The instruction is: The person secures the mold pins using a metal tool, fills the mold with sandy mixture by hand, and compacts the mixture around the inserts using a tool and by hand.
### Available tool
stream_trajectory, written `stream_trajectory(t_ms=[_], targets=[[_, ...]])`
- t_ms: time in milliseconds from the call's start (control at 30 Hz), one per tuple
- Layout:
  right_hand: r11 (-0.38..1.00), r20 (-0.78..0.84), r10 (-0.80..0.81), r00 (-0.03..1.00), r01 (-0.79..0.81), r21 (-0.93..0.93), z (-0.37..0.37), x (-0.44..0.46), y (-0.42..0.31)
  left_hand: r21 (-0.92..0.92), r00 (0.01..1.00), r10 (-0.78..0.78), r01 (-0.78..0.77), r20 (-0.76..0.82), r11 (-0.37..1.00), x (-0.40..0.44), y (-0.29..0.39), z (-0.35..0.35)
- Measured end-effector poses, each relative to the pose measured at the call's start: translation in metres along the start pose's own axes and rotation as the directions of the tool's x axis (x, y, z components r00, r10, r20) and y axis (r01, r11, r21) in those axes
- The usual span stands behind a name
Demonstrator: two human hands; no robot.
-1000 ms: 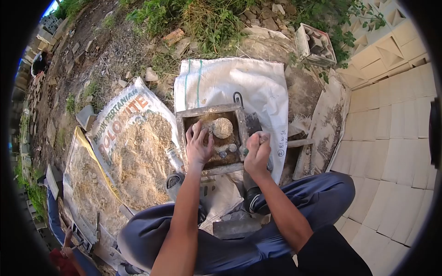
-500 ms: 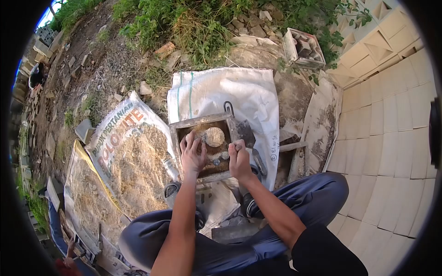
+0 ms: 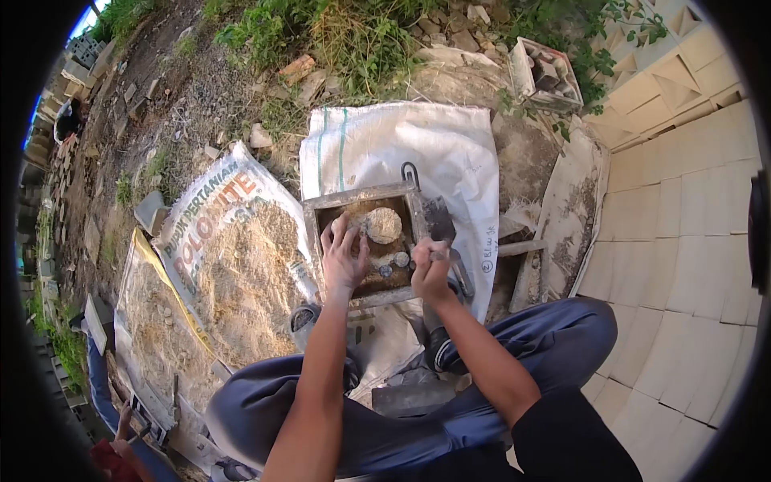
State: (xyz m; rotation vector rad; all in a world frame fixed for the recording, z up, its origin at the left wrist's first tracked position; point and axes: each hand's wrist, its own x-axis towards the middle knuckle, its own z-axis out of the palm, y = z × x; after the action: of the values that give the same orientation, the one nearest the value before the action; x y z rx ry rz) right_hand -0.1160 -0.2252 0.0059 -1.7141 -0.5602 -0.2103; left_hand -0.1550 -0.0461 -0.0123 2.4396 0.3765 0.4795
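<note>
A square wooden frame (image 3: 361, 195) lies on a white sack (image 3: 401, 136) in front of my crossed legs. Inside it are a round, sand-coloured disc (image 3: 384, 226) and small round grey pieces (image 3: 401, 259) near its lower right. My left hand (image 3: 345, 255) reaches into the left half with fingers apart, its fingertips beside the disc. At the frame's right side, my right hand (image 3: 430, 269) is a closed fist; what it holds, if anything, is hidden. A dark trowel-like tool (image 3: 461, 273) lies just right of that hand.
A printed sack (image 3: 233, 249) covered in pale powder spreads at the left. A grey cup (image 3: 303, 317) stands by my left knee. At the upper right sits a box (image 3: 548, 76) of dark pieces. Another person's arm (image 3: 124, 422) shows at the lower left.
The whole view has shifted with my head. Compared with a second ago, my right hand has moved left, closer to the frame's right edge. My left hand stays inside the frame.
</note>
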Motion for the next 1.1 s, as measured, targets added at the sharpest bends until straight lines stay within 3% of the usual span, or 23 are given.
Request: stream_trajectory(t_ms=[33,67,133,200,267,333,367,400,500,533,600,633,667,733,767,800,900,933,1000,1033,1067,1100], targets=[[0.988,-0.038,-0.021,0.999,0.015,-0.151,0.011,0.018,-0.012,0.016,1.0,0.02,-0.02,-0.017,1.0,0.003,-0.002,0.0],[0.985,0.011,0.032,0.999,-0.03,-0.169,0.012,0.035,-0.02,0.032,0.999,0.024,-0.023,-0.022,0.999,-0.001,-0.004,0.005],[0.972,-0.046,0.215,0.975,-0.218,-0.089,0.008,0.056,-0.047,0.022,1.0,0.017,-0.016,-0.021,1.0,0.004,-0.002,0.004],[0.987,-0.126,0.081,0.989,-0.062,0.15,0.002,0.043,-0.036,-0.014,1.0,0.022,-0.022,-0.012,1.0,-0.002,-0.003,0.001],[0.994,-0.052,0.022,0.998,-0.016,0.112,0.005,0.037,-0.023,-0.013,1.0,-0.003,0.003,0.001,1.0,-0.002,0.0,0.0],[0.994,0.035,-0.032,0.999,0.035,-0.104,0.014,0.056,-0.03,0.02,1.0,-0.018,0.018,0.019,1.0,0.002,0.002,-0.001],[0.983,0.043,0.087,0.995,-0.079,-0.168,0.013,0.063,-0.029,0.045,1.0,-0.003,0.002,0.006,0.999,-0.001,-0.001,0.001],[0.982,0.04,0.101,0.994,-0.093,-0.165,0.01,0.061,-0.036,0.05,1.0,-0.005,0.004,0.019,0.999,-0.003,-0.001,0.001],[0.963,-0.163,-0.025,0.986,0.068,0.261,0.003,0.046,-0.023,-0.008,1.0,-0.007,0.007,0.016,1.0,-0.003,-0.003,0.0],[0.965,-0.171,-0.021,0.985,0.065,0.256,0.005,0.039,-0.017,-0.011,1.0,-0.001,0.002,0.025,1.0,-0.008,-0.005,0.0],[0.998,-0.082,0.069,0.994,-0.07,-0.009,0.008,0.051,-0.017,0.021,1.0,0.01,-0.01,-0.002,1.0,-0.001,-0.003,0.003],[0.979,-0.042,0.193,0.98,-0.195,-0.065,0.007,0.062,-0.02,0.02,1.0,-0.009,0.008,0.01,1.0,-0.001,-0.002,0.003],[0.976,-0.038,0.205,0.978,-0.207,-0.065,0.003,0.056,-0.028,0.022,1.0,-0.017,0.017,0.019,1.0,-0.006,-0.002,0.003],[0.993,-0.139,0.115,0.984,-0.108,0.057,-0.003,0.043,-0.035,-0.011,1.0,0.02,-0.02,-0.007,1.0,-0.002,-0.004,0.002],[0.961,-0.169,0.074,0.983,-0.025,0.276,-0.002,0.022,-0.021,-0.033,1.0,-0.005,0.005,0.01,0.999,-0.003,-0.002,0.0],[0.963,-0.176,0.079,0.981,-0.029,0.268,-0.002,0.016,-0.023,-0.039,1.0,-0.001,0.002,0.02,0.999,-0.009,-0.002,0.0],[0.963,-0.042,0.22,0.975,-0.224,-0.149,0.001,0.045,-0.025,0.039,1.0,-0.004,0.003,0.009,0.999,-0.001,-0.001,0.001],[0.962,-0.038,0.229,0.973,-0.233,-0.145,0.0,0.043,-0.038,0.045,1.0,-0.01,0.009,0.016,0.999,-0.002,-0.002,0.001],[0.992,-0.159,0.123,0.98,-0.118,0.037,-0.004,0.037,-0.052,0.004,0.999,0.038,-0.038,-0.01,0.999,-0.003,-0.008,0.005],[0.971,-0.143,0.06,0.988,-0.024,0.238,-0.005,0.021,-0.037,0.004,1.0,0.022,-0.023,0.016,1.0,-0.016,-0.009,0.004],[0.972,-0.147,0.062,0.987,-0.027,0.232,-0.004,0.009,-0.024,0.008,0.999,0.006,-0.006,0.031,1.0,-0.018,-0.009,0.004],[0.993,-0.103,0.076,0.992,-0.066,0.101,-0.002,0.011,-0.026,0.008,0.999,-0.005,0.005,0.032,1.0,-0.012,-0.005,0.003]])
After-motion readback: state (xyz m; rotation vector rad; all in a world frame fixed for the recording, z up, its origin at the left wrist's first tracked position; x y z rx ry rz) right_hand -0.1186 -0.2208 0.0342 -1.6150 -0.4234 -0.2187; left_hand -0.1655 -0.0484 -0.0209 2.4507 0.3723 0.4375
